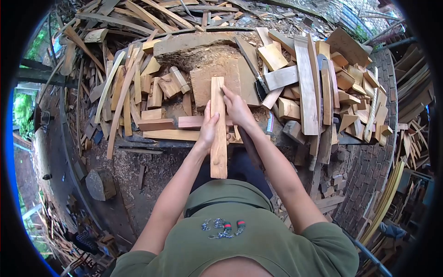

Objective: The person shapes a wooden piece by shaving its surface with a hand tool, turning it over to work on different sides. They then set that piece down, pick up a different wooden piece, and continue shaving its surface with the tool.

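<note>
A long, narrow light-brown wood piece (218, 147) points away from my body, its far end over a square wooden block (201, 87). My left hand (208, 129) grips its left side around the middle, thumb on top. My right hand (236, 108) is at the right edge near the far end, fingers pressed against the wood. A dark handle-like object (250, 147) hangs below my right hand; whether that hand holds it is unclear. Beyond, to the right, a long dark-bladed tool (248, 56) leans on the block pile.
Cut blocks (168, 86) lie left of the square block. Many more offcuts and a long pale plank (307, 87) are heaped on the right. Curved strips (123, 99) stick out at the left. A stone-like block (100, 184) sits on the ground, lower left.
</note>
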Motion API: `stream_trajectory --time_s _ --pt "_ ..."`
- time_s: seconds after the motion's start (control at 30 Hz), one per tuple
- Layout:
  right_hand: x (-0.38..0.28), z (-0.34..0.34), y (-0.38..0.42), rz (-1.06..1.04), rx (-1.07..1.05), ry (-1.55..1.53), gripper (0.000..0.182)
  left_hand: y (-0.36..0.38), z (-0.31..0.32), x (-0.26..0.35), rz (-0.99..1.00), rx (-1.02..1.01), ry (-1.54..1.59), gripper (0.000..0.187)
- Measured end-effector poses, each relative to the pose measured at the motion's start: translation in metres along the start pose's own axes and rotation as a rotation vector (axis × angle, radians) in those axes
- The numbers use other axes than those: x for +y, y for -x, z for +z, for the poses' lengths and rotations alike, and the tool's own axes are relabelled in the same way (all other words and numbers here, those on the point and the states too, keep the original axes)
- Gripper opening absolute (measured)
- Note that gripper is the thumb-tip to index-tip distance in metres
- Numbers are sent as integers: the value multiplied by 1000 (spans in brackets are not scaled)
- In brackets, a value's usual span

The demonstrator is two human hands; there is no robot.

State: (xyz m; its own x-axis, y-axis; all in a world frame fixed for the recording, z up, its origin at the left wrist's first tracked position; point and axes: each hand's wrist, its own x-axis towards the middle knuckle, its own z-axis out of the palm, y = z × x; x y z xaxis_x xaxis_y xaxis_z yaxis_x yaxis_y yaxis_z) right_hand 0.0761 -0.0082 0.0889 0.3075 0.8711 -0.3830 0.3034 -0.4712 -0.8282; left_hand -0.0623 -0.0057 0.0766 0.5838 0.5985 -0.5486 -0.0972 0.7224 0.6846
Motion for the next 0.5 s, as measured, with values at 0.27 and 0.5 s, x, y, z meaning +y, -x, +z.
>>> stream_trajectory --time_s 0.27,0.5 --pt "1 2 32 -58 -11 3 40 5 1 10 -36 -2 -27 55" --pt "4 5 29 -18 -5 -71 41 4 0 16 -82 -6 -29 55"
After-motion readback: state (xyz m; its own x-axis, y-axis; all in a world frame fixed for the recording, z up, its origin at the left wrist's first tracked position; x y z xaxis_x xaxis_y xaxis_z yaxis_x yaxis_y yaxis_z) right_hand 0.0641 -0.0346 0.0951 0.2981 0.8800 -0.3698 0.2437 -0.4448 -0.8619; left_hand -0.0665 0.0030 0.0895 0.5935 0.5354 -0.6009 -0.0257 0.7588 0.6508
